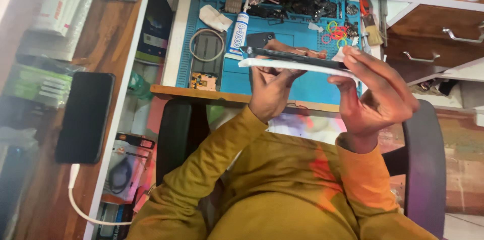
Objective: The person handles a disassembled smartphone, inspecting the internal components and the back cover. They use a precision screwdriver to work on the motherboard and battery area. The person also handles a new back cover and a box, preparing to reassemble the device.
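I hold a dark phone (297,56) edge-on above a blue work mat (282,36), with a thin white panel (282,64) lying against its underside. My left hand (269,91) grips the left end from below, fingers wrapped over the far side. My right hand (378,94) grips the right end, thumb on top near a white tab at the corner. Both arms wear mustard-yellow sleeves.
On the mat lie a white glue tube (239,31), coloured rubber bands (337,32), a brush (373,31), a dark phone frame (206,51), a small circuit board (204,81) and several dark parts. Another black phone (84,116) with a white cable lies on the wooden desk at left. Wooden drawers (443,38) stand at right.
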